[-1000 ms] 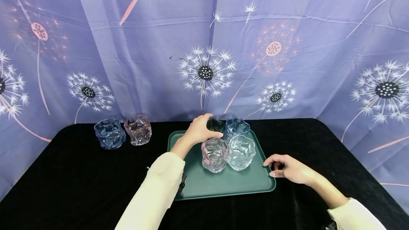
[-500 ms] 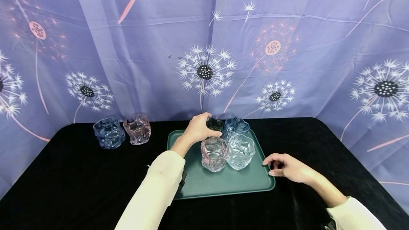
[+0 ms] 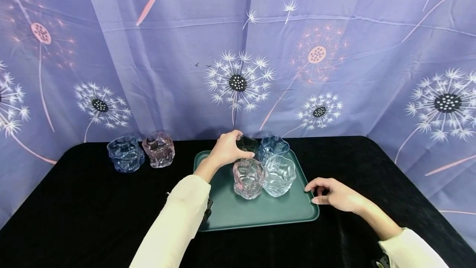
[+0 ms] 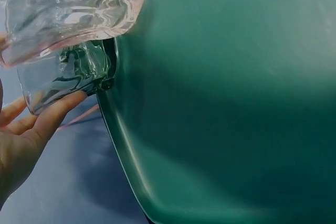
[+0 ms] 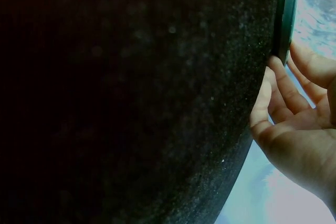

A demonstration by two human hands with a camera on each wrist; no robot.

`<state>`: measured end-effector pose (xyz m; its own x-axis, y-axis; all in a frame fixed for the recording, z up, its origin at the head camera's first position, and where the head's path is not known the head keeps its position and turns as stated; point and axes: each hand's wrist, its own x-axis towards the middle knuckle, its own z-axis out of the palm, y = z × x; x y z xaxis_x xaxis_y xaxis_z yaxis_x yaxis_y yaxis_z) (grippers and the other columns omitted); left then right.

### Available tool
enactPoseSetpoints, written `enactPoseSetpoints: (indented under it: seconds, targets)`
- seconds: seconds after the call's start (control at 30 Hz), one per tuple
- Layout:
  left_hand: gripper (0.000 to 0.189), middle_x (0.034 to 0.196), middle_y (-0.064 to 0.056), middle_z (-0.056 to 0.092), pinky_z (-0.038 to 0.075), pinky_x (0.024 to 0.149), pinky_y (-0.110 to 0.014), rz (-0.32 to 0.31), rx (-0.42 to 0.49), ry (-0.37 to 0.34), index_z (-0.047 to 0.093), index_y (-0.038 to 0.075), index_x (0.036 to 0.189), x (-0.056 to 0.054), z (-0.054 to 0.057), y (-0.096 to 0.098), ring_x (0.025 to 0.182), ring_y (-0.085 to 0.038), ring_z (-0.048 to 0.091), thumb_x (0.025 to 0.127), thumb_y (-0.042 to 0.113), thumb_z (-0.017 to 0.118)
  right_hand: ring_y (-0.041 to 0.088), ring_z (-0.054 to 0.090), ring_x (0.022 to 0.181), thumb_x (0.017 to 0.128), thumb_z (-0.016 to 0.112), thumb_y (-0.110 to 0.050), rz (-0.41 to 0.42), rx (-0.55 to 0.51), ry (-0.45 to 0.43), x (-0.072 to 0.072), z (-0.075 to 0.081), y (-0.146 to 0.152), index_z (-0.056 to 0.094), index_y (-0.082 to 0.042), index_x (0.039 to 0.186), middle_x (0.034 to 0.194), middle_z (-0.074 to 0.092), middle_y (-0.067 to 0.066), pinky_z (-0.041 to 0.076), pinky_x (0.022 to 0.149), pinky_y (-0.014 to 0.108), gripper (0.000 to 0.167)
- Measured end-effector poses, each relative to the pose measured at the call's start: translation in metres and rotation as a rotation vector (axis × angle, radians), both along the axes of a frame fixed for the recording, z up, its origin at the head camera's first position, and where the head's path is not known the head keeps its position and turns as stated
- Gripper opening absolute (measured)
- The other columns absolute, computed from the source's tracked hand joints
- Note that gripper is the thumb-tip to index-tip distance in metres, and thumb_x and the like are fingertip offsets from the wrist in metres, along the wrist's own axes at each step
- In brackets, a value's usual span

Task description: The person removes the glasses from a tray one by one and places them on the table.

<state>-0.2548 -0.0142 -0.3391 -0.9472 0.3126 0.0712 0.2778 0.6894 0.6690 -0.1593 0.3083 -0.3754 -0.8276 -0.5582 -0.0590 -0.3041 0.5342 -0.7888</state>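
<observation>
My left hand (image 3: 226, 151) grips a dark smoky glass tumbler (image 3: 248, 144) at the back of the green tray (image 3: 260, 213). In the left wrist view its fingers (image 4: 58, 111) lie along the side of that tumbler (image 4: 71, 72). Just in front stands a pink-tinted tumbler (image 3: 249, 181), touching or nearly touching a clear tumbler (image 3: 279, 177). Behind the clear one is a blue tumbler (image 3: 274, 147). My right hand (image 3: 336, 195) pinches the tray's right rim between thumb and fingers; the right wrist view shows this hand (image 5: 304, 103) at the tray edge (image 5: 287, 14).
Left of the tray, a second blue tumbler (image 3: 126, 154) and another pink tumbler (image 3: 159, 150) stand side by side on the black cloth (image 3: 93, 218). A purple curtain (image 3: 178, 73) with dandelion prints hangs right behind the table's back edge.
My left hand and the dark tumbler have shifted slightly left at the back of the tray. The right hand keeps its place at the rim, and the other tumblers stay put.
</observation>
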Motion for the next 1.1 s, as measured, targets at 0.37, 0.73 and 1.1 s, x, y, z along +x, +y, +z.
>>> enactPoseSetpoints:
  seconds: [0.37, 0.73, 1.1]
  targets:
    - [0.073, 0.122, -0.013, 0.054, 0.041, 0.091, -0.043, 0.008, -0.039, 0.025, 0.049, 0.004, 0.127, 0.003, -0.002, -0.021, 0.116, -0.031, 0.044, 0.069, 0.039, 0.078, 0.008, 0.046, 0.064, 0.084, 0.063, -0.006, -0.009, 0.007, -0.007, 0.000, 0.002, -0.001, 0.058, 0.002, 0.106, 0.078, 0.051, 0.006, 0.042, 0.053, 0.023, 0.024]
    - [0.073, 0.117, -0.013, 0.057, 0.042, 0.089, -0.043, 0.006, -0.033, 0.096, 0.051, 0.002, 0.125, 0.014, 0.001, -0.040, 0.112, -0.031, 0.048, 0.067, 0.039, 0.078, 0.008, 0.046, 0.065, 0.083, 0.063, -0.005, -0.007, -0.006, -0.004, 0.000, 0.000, -0.001, 0.058, 0.003, 0.105, 0.078, 0.051, 0.006, 0.042, 0.052, 0.023, 0.024]
    - [0.075, 0.112, -0.012, 0.059, 0.042, 0.088, -0.043, -0.032, -0.092, 0.165, 0.052, 0.000, 0.124, 0.032, 0.010, -0.066, 0.107, -0.032, 0.051, 0.065, 0.039, 0.078, 0.007, 0.045, 0.064, 0.083, 0.063, -0.005, -0.007, -0.002, -0.008, 0.001, 0.000, -0.001, 0.058, 0.003, 0.106, 0.077, 0.050, 0.007, 0.041, 0.052, 0.023, 0.024]
